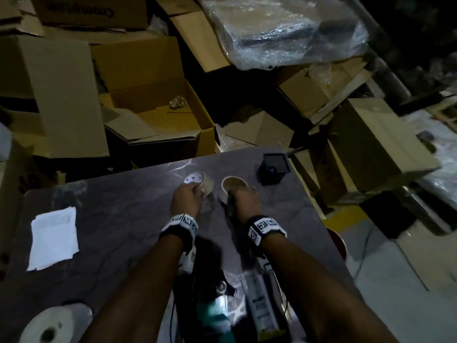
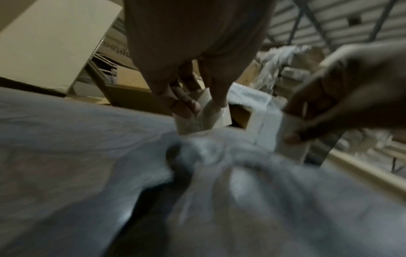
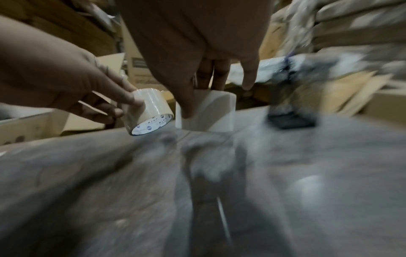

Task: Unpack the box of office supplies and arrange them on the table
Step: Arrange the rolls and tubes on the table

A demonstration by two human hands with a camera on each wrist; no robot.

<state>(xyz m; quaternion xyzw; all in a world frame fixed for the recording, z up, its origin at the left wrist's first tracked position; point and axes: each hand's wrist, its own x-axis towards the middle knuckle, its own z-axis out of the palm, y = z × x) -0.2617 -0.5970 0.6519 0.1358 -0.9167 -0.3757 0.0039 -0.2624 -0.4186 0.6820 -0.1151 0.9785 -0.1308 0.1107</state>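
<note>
Both hands are at the far side of the dark table (image 1: 118,219), each on a roll of tape. My left hand (image 1: 196,191) grips a clear tape roll (image 1: 199,181) with a printed core; in the right wrist view this clear tape roll (image 3: 149,111) is tilted, its lower edge just above the table. My right hand (image 1: 238,194) holds a pale tape roll (image 1: 233,184) by its rim, thumb outside and fingers inside. That pale roll (image 3: 206,111) stands flat on the table. In the left wrist view my fingers (image 2: 186,102) pinch the wall of the clear roll (image 2: 204,116).
A small black box (image 1: 273,168) stands right of the rolls near the far corner. White paper (image 1: 53,241) lies at the left, and a big white roll (image 1: 54,323) sits at the near left. Bottles and tools (image 1: 259,305) lie below my arms. Cardboard boxes (image 1: 153,112) crowd behind the table.
</note>
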